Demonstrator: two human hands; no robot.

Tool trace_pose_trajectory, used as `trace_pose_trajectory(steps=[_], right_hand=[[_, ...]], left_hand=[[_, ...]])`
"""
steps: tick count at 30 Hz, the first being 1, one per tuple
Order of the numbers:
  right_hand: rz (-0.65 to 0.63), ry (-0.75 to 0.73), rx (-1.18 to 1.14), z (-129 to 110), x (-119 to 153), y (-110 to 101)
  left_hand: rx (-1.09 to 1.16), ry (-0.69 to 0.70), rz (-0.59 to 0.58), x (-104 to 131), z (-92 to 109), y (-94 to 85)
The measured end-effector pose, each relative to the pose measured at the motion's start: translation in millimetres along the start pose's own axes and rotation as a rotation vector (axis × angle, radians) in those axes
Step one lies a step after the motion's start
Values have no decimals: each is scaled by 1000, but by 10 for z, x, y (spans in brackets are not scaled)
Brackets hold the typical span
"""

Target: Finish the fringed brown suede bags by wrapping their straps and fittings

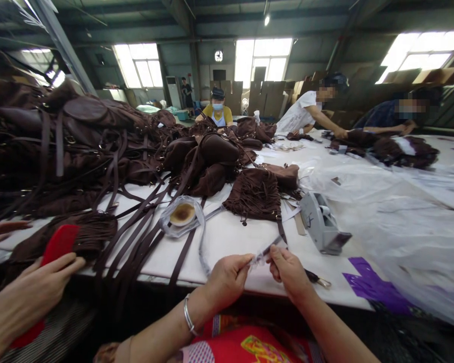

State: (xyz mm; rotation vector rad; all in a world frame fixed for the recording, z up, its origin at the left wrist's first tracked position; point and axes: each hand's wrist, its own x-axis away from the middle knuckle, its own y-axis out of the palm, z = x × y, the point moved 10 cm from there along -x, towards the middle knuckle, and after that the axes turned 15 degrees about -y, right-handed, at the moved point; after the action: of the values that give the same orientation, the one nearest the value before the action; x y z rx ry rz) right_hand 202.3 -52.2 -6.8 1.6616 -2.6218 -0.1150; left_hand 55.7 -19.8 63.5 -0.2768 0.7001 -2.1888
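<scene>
In the head view, my left hand pinches a crinkled clear plastic strip over the table's front edge. My right hand is closed close beside it, fingertips on the same strip where a narrow dark grey band shows. Whether that band is a strap inside the plastic, I cannot tell. A roll of clear plastic film lies beyond my left hand, and a length of film curves from it towards that hand. A fringed brown bag lies beyond both hands, its dark strap reaching towards my right hand.
A grey tape dispenser and a metal clip sit to the right, near purple tape and plastic sheeting. Brown bags pile up left. A co-worker's hand holds a red flat object; other people work across the table.
</scene>
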Motion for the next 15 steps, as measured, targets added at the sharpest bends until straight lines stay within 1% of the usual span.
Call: trace_pose_trajectory(steps=[2, 3, 6, 7, 9, 12, 15], right_hand=[[57, 0, -90, -58, -29, -51], [77, -5, -135, -92, -39, -56], [130, -23, -239, -162, -64, -67], [157, -27, -256, -167, -74, -95], [237, -33, -267, -147, -94, -219], [355, -48, -256, -88, -113, -475], [370, -51, -243, -18, -117, -598]], left_hand=[[-171, 19, 76, 23, -54, 27], [-250, 37, 92, 35, -64, 62], [-431, 95, 82, 60, -52, 181], [-480, 108, 76, 65, -46, 203], [-580, 131, 58, 76, -53, 220], [-727, 157, 35, 109, -158, 165], [-823, 155, 30, 146, -365, 3]])
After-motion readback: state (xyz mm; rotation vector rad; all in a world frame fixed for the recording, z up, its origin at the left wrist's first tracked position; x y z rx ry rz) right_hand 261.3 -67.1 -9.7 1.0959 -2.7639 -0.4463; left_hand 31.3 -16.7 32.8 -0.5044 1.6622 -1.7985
